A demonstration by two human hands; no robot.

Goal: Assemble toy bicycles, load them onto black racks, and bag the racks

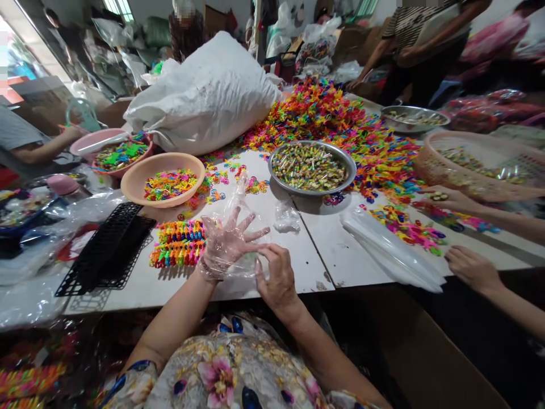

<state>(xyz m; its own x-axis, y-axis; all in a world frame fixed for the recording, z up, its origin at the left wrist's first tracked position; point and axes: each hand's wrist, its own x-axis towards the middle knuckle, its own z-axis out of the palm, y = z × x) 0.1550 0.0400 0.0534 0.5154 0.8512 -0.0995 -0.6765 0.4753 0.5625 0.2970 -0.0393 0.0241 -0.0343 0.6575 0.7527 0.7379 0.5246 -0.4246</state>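
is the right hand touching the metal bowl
Apart. The head view shows bare white tabletop between the right hand and the near rim of the metal bowl, which stands farther back.

Crinkled, glossy clear plastic bag point(233, 266) — smooth, shiny metal bowl point(351, 169) — matt, creased sack point(208, 96).

1 head cam, facing fwd + down, close over white table point(306, 267), room bkgd up top

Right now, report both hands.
Left hand: open, fingers spread inside a clear plastic bag.
Right hand: fingers curled, apparently pinching the bag's edge.
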